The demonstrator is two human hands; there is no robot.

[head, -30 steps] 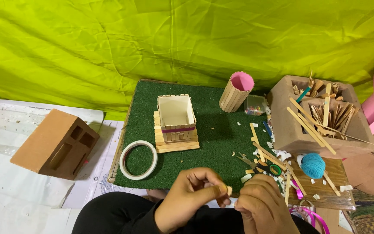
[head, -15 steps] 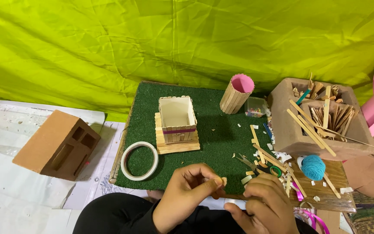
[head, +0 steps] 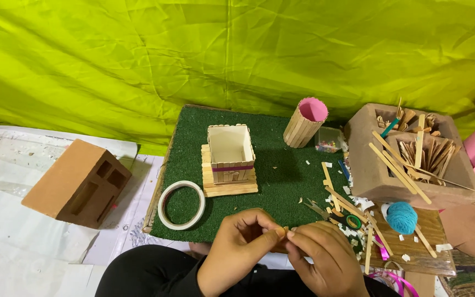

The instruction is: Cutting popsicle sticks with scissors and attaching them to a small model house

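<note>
Backing everything is a yellow-green tarp (head: 237,55), filling the view from 9 through 12 to 3 o'clock. Below it lies the green turf mat (head: 281,170), your work surface at centre. At 9 o'clock sits a brown hollow brick (head: 75,184) on white sheeting, well apart from the mat. At 3 o'clock a second hollow brick (head: 380,165) serves as a bin, its cavities stuffed with wooden sticks (head: 421,154).

On the mat: a small stick-built box (head: 229,151) stands upright on a stacked stick base, with a pink band around its lower wall. Judgement: four walls and base look assembled; the rim is open, no lid or further trim visible. A stick-clad cup with pink lining (head: 305,122) tilts at 1 o'clock. A roll of white tape (head: 181,205) lies flat at the mat's 7 o'clock corner. A teal yarn ball (head: 402,217) rests at 4 o'clock, loose sticks and scissors (head: 331,213) scattered beside it.

Your left hand (head: 237,250) and right hand (head: 322,261) meet at 6 o'clock, fingertips pressed together, both pinching one small stick piece (head: 285,231) between them. Piece is short and mostly hidden; you cannot tell its exact shape. It is not yet on the box.
</note>
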